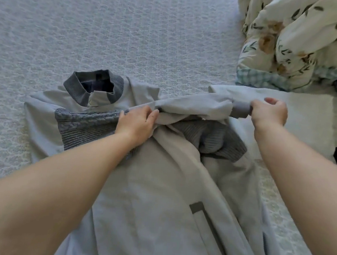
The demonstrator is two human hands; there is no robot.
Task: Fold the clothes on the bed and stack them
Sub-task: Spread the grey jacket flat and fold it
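- Head view: pale grey jacket (pixel 157 188) is lying flat on bed (pixel 111 29), collar (pixel 94 88) facing away from the person.
- Left hand (pixel 136 122) is pinching the sleeve (pixel 196 107) near the shoulder; right hand (pixel 268 112) is gripping the knit cuff (pixel 240 110), stretching sleeve out w/ it.
- Prob. light, soft, floppy fabric; the knit parts look thicker.
- Best holds: cuff & shoulder seam, so the sleeve isn't sagging mid-fold.
- Flowered quilt (pixel 295 36) is bunched at far right.
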